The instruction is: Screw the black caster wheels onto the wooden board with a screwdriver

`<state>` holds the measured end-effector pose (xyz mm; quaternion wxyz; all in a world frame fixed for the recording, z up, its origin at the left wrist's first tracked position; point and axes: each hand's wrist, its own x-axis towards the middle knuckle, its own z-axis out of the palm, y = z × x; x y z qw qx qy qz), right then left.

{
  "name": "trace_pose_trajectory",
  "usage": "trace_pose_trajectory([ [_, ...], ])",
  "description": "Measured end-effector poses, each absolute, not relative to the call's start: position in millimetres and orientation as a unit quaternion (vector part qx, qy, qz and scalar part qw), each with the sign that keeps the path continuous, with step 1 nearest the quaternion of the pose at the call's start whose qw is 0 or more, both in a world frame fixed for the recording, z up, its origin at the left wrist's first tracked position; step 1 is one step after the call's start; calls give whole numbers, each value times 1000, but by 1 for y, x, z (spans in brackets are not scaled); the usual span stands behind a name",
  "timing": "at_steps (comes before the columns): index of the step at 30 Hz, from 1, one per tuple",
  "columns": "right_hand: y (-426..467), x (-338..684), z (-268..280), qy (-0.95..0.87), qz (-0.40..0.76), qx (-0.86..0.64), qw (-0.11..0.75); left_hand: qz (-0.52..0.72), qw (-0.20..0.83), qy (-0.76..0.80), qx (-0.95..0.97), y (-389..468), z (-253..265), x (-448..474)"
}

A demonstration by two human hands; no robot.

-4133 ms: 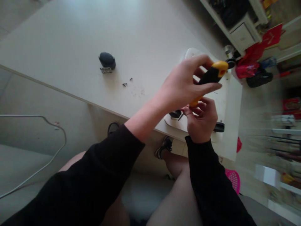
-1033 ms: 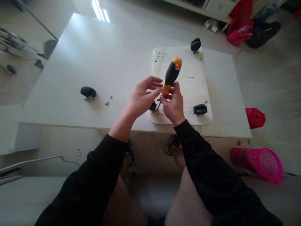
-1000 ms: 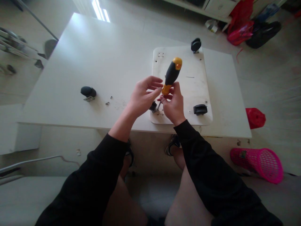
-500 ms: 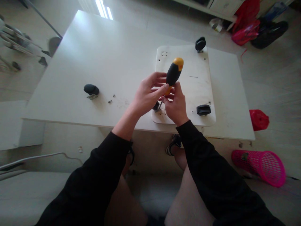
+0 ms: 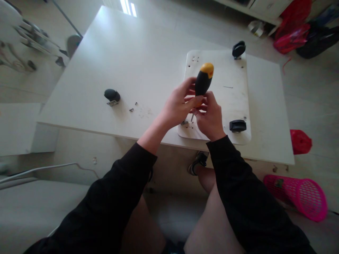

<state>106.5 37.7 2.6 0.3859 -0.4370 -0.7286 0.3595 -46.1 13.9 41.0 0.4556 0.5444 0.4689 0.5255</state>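
so, a handheld yellow-and-black screwdriver

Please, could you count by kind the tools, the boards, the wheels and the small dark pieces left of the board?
Screwdriver: 1
White board: 1
Dark wheels: 3
Small dark pieces: 2
Total: 7
A metal plate by the left hand is partly hidden; no wheel counted there.

The scene holds one left hand, one right hand, one screwdriver, one white board, one table, two small screws and three fully visible casters.
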Motion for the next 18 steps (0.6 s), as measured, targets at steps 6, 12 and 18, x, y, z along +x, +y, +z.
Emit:
trace_pose_trajectory([
  [6,39,105,-6,-722,351,-442,401,508,457,491,539,15,40,-45],
  [12,51,110,-28,-621,377,-509,462,528,429,492,543,19,26,-48],
  [18,54,107,-28,-496,419,-592,476,539,384,455,596,31,1,-54],
])
